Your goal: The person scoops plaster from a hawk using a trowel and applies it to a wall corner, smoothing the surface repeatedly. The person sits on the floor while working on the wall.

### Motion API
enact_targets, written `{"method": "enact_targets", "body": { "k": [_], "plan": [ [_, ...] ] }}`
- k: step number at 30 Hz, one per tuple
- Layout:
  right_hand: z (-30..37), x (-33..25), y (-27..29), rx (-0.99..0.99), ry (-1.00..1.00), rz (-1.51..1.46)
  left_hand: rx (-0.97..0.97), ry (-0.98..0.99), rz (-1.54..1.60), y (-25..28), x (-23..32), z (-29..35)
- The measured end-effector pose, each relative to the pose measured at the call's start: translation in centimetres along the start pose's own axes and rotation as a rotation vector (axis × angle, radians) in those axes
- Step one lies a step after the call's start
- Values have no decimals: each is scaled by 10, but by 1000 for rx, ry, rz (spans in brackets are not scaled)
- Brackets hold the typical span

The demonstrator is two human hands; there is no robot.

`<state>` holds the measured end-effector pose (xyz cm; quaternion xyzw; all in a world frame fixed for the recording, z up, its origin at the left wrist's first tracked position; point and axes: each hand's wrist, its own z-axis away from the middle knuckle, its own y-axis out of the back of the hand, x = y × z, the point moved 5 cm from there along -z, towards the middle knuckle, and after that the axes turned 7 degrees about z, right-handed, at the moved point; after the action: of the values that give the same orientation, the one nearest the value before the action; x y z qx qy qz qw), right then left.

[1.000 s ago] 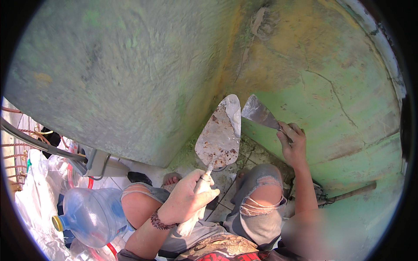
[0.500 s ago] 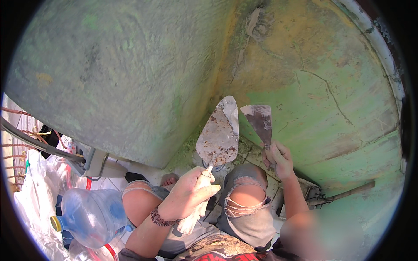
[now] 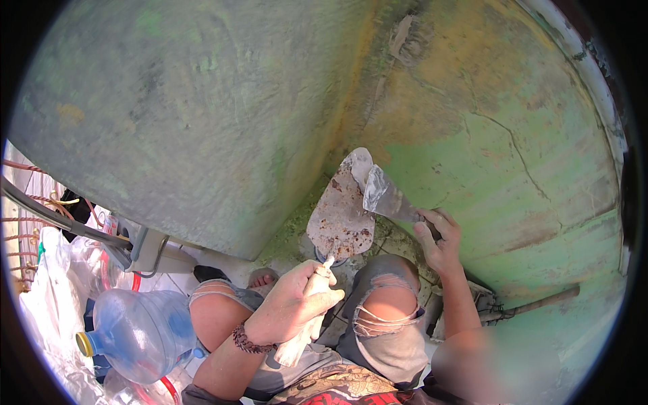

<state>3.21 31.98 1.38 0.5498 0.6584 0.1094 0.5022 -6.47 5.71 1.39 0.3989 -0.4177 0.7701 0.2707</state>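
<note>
A rust-spotted, grey metal trowel with a long, rounded blade and a pale, worn handle is held out ahead of the person's body, above the floor. Its long axis runs from the handle, low and to the left, up to the rounded tip, which points away from the person and slightly right, toward the corner where two walls meet. From the right of the trowel, a flared, flat metal putty knife with white paste along its edge points left and a little upward; its edge overlaps the trowel's right rim near the tip, though whether they touch is hard to tell.

Left of the trowel rises a rough grey-green wall; to its right is a cracked green wall with ochre stains. Below it lies a grimy tiled floor. A clear blue plastic water jug with a yellow cap lies on its side, well left of the trowel's handle.

The left hand is wrapped around the trowel's handle. The right hand, to the right of the trowel, pinches the putty knife's grip between thumb and curled fingers.
</note>
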Motion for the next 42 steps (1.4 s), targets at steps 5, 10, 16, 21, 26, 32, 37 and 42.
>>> {"method": "enact_targets", "body": {
  "k": [5, 10, 16, 21, 26, 32, 37, 42],
  "plan": [
    [-6, 6, 9, 4, 5, 20, 5, -21, 2, 0, 0, 1],
    [-29, 24, 9, -27, 20, -27, 39, 35, 18, 2, 0, 6],
    [-70, 20, 4, -61, 84, 43, 49, 98, 21, 3, 5, 7],
    [-84, 26, 1, -136, 64, 96, 30, 171, 64, 3, 11, 13],
    [-87, 34, 4, -229, 60, 45, 47, 121, 46, 9, 4, 14],
    [-84, 22, 18, -191, 225, 159, 38, 115, 29, 12, 2, 13],
    [-63, 26, 22, -212, 281, 264, 40, 156, 129, 12, 7, 15],
    [-43, 58, 23, -242, -112, -156, 90, 65, 84, 18, 11, 13]
  ]
}}
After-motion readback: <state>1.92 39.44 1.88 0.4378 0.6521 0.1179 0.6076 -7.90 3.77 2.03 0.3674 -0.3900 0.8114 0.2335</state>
